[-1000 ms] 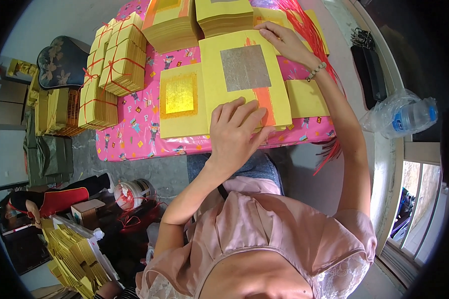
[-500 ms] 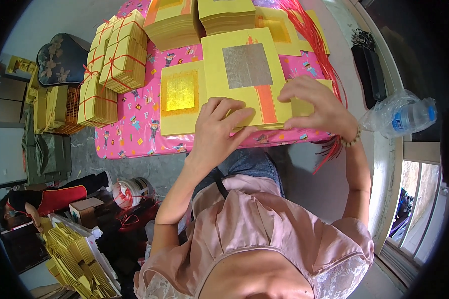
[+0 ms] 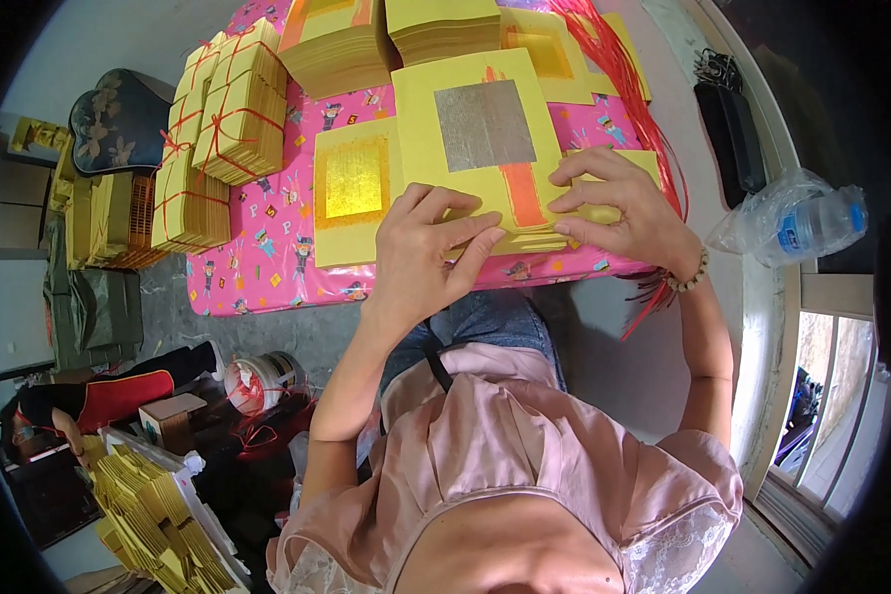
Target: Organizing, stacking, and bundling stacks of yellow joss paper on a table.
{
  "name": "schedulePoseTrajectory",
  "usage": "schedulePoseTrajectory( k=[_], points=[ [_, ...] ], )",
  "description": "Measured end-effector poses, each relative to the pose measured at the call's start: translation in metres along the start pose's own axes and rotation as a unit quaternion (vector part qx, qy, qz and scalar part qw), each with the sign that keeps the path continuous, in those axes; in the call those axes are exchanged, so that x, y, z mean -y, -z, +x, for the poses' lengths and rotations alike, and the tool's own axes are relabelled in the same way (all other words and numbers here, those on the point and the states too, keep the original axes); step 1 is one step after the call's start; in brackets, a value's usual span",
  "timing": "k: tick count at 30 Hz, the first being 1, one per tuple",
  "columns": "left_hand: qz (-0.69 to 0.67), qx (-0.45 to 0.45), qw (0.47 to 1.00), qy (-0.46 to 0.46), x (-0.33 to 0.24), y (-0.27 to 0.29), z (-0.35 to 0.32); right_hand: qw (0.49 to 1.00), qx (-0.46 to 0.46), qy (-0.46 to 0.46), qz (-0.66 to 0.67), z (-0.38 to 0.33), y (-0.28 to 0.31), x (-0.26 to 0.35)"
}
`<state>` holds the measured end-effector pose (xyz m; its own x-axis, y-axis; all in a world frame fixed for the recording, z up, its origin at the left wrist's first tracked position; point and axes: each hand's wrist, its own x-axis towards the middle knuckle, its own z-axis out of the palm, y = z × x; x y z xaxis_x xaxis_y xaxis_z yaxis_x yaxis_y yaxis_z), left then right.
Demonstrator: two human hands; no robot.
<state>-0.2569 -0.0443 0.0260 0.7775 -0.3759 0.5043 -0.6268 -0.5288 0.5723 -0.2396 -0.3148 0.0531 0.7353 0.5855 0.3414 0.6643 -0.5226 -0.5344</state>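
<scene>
A stack of yellow paper sheets [image 3: 421, 119] lies near the table's front edge. Its top sheet bears a silver square and an orange stripe. My left hand [image 3: 431, 243] grips the stack's near edge, the thumb and fingertips meeting at the paper's edge. At the near right corner, my right hand [image 3: 614, 208] has bent fingers along the side and its thumb at the front edge. A bead bracelet circles my right wrist. Left of the stack lies a yellow sheet with a gold square [image 3: 353, 186], partly under my left hand's side.
Red-tied paper bundles [image 3: 243, 109] stand at the table's left; tall yellow stacks [image 3: 441, 35] are at the back. Red strings [image 3: 629, 94] hang down the right side. A wrapped plastic bottle [image 3: 807, 228] stands far right. Lower left, another person [image 3: 119, 396] handles yellow paper [image 3: 168, 525].
My right hand has moved slightly left and its thumb has come onto the stack's front edge. My left thumb has shifted slightly toward me, staying at the paper.
</scene>
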Motion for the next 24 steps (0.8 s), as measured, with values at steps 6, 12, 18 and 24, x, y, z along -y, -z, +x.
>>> schedulePoseTrajectory(
  k=[6, 12, 18, 24],
  points=[
    [0.004, -0.008, 1.0, 0.004, 0.0, -0.002, 0.0, 1.0, 0.009, -0.007, 0.003, 0.0, 0.001, -0.001],
    [-0.004, -0.009, 1.0, 0.014, -0.001, -0.003, 0.0, 1.0, 0.0, 0.007, -0.012, 0.0, -0.001, -0.001],
    [-0.004, -0.01, 1.0, 0.006, 0.001, 0.001, 0.004, 0.984, -0.077, 0.077, -0.144, 0.001, -0.012, -0.002],
    [0.028, 0.016, 0.999, 0.025, -0.002, 0.012, 0.01, 0.988, -0.086, 0.059, -0.112, 0.013, -0.01, -0.008]
  ],
)
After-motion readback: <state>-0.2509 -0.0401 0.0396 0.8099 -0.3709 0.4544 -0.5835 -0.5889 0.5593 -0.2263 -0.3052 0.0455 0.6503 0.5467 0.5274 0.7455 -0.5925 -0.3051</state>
